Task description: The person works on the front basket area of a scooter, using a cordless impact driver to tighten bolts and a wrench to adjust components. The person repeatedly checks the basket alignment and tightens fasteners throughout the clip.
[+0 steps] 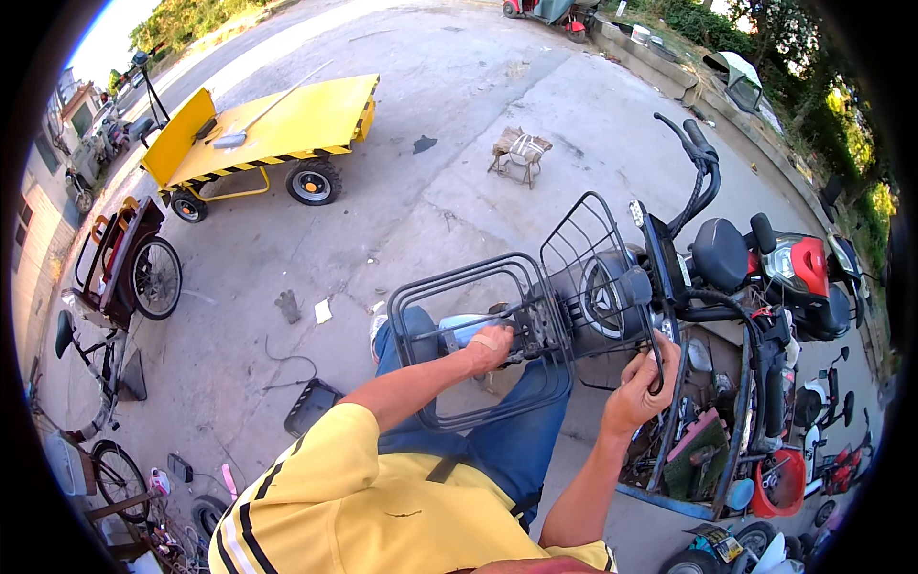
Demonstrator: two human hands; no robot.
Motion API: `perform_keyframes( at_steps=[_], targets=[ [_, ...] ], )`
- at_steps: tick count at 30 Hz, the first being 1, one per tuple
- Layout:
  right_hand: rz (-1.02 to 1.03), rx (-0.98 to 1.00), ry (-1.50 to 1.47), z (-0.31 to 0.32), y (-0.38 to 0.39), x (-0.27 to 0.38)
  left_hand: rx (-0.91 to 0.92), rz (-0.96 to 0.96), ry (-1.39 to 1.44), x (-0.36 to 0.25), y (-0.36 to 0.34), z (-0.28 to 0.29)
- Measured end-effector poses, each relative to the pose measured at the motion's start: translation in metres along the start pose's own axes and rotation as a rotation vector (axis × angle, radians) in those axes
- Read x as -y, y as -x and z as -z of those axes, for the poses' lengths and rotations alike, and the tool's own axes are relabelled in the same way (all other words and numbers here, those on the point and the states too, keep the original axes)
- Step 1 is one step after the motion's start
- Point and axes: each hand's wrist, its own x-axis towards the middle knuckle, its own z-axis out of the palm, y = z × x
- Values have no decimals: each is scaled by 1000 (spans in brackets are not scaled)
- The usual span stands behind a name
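A rack of black bent tubes (413, 287) spans the space in front of me, over my blue trousers. My left hand (490, 350) reaches inside it, fingers closed beside a dark metal bracket (545, 325); what they grip is hidden. A light blue object (463, 327) lies by that hand, partly behind the tubes. On the right, my right hand (643, 385) is closed around a curved black bar (659, 350) near an electric bike's front. A black wire basket (588, 228) stands beyond the rack, next to a round dark part with a light rim (602, 297).
A parts-filled bin (734, 435) and a red basin (779, 483) stand at right, near a red scooter (798, 258). A yellow flatbed cart (306, 110) is far left, a tricycle (153, 273) nearer. A folding stool (519, 148) stands ahead; a black tray (312, 407) lies left.
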Motion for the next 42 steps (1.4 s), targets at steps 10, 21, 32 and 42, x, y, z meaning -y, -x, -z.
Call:
perform_keyframes(
  at_steps=[10, 21, 32, 42],
  targets=[
    [7, 21, 48, 3, -1, 1, 512, 505, 1196, 24, -32, 19],
    [22, 14, 46, -5, -2, 5, 62, -41, -175, 6, -20, 0],
    [29, 31, 41, -3, -4, 1, 668, 552, 1379, 36, -52, 3],
    [65, -25, 95, -6, -1, -1, 82, -28, -99, 1, -29, -1]
  ],
)
